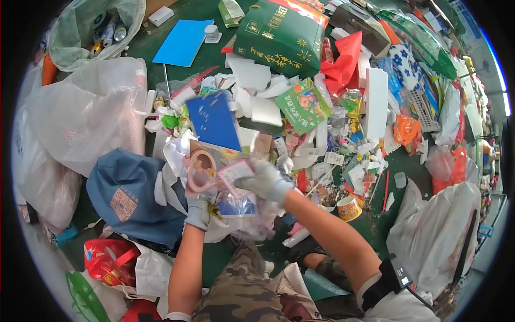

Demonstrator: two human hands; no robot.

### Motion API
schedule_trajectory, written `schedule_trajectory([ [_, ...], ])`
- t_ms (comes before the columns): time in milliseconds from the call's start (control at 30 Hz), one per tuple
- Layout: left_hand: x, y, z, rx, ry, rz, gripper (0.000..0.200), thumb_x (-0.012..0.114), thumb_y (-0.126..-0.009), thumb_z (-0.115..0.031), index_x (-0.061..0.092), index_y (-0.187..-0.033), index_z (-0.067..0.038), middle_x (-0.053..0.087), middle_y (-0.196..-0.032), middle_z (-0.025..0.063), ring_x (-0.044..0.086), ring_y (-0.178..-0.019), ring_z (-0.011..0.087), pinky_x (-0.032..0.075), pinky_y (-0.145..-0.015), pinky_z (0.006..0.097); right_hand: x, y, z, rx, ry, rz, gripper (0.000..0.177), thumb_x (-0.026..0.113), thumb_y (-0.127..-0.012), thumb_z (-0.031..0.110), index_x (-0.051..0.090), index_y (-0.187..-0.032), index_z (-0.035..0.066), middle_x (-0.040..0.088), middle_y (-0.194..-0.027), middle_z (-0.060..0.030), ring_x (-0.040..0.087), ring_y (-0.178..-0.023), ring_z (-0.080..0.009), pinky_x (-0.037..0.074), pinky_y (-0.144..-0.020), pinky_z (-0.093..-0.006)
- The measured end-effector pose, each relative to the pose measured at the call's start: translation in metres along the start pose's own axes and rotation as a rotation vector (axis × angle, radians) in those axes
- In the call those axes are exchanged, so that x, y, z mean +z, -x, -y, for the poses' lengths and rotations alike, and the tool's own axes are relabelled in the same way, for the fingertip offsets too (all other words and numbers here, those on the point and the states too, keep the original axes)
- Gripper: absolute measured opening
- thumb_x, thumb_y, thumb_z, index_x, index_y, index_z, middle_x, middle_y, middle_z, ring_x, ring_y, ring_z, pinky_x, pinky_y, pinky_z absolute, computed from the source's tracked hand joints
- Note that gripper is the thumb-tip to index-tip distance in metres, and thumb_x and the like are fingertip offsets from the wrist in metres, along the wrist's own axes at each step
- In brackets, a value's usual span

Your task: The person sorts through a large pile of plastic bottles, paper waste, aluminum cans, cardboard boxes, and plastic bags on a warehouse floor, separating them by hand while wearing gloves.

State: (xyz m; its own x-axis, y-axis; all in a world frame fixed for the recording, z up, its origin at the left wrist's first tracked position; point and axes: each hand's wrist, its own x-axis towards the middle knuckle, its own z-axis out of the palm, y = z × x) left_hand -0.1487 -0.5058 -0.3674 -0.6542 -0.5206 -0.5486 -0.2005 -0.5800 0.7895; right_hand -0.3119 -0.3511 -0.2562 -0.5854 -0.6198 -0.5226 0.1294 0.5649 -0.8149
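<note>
My left hand [197, 213], in a pale grey glove, grips the lower edge of a printed package with a round pink shape [201, 167] on it; most of its fingers are behind the package. My right hand [266, 181], gloved too, reaches in from the right with its fingers closed on a white card with a pink border [235, 176]. Crumpled clear plastic [255, 222] hangs below both hands. Just beyond them lies a dark blue folder [213, 121]. A blue-grey cloth bag [131, 193] with a printed square rests left of my left hand.
A large green gift box [279, 37] stands at the back. White foam pieces, a green picture book [303, 105] and mixed scraps cover the middle. Bubble wrap [88, 112] and a bag of cans [96, 32] lie left, a white sack [434, 236] right. A paper cup [348, 208] sits nearby.
</note>
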Motion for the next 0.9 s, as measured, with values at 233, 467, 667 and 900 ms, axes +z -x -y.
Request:
schedule_trajectory([
  [233,-0.015,0.020,-0.033,-0.307,0.529,0.264,0.050,0.056,-0.084,-0.037,0.046,-0.122,-0.006,0.055,-0.116,0.0067,0.054,-0.106,0.0220,0.045,-0.090,0.0374,0.039,-0.030,-0.003,0.275,-0.091,0.120,0.037,0.069,-0.072,0.020,0.057,-0.102,0.002,0.064,-0.087,-0.0098,0.061,-0.073,-0.0166,0.049,-0.066,-0.0291],
  [467,-0.011,0.003,-0.009,-0.279,0.129,0.120,0.039,0.057,-0.084,-0.018,0.051,-0.119,-0.002,0.057,-0.113,0.0086,0.057,-0.101,0.0203,0.048,-0.086,0.0326,0.081,-0.024,0.006,0.060,0.359,0.198,0.045,0.055,-0.073,0.019,0.050,-0.114,0.003,0.059,-0.105,-0.0197,0.058,-0.098,-0.0319,0.045,-0.084,-0.0381],
  [667,-0.016,-0.018,0.005,-0.383,0.150,0.167,0.044,0.066,-0.080,-0.028,0.055,-0.115,-0.003,0.061,-0.104,0.0078,0.061,-0.091,0.0194,0.051,-0.079,0.0316,-0.004,0.023,0.011,-0.320,0.744,0.097,0.051,0.058,-0.074,0.024,0.046,-0.120,0.006,0.054,-0.110,-0.0143,0.054,-0.100,-0.0328,0.044,-0.086,-0.0388],
  [900,-0.009,-0.012,-0.002,-0.315,0.021,0.069,0.042,0.064,-0.082,-0.031,0.056,-0.112,-0.003,0.061,-0.104,0.0077,0.062,-0.088,0.0197,0.053,-0.077,0.0334,-0.208,0.101,-0.157,0.601,0.589,-0.546,0.061,0.073,-0.062,0.035,0.054,-0.111,0.004,0.055,-0.111,-0.0199,0.055,-0.100,-0.0306,0.043,-0.089,-0.0345],
])
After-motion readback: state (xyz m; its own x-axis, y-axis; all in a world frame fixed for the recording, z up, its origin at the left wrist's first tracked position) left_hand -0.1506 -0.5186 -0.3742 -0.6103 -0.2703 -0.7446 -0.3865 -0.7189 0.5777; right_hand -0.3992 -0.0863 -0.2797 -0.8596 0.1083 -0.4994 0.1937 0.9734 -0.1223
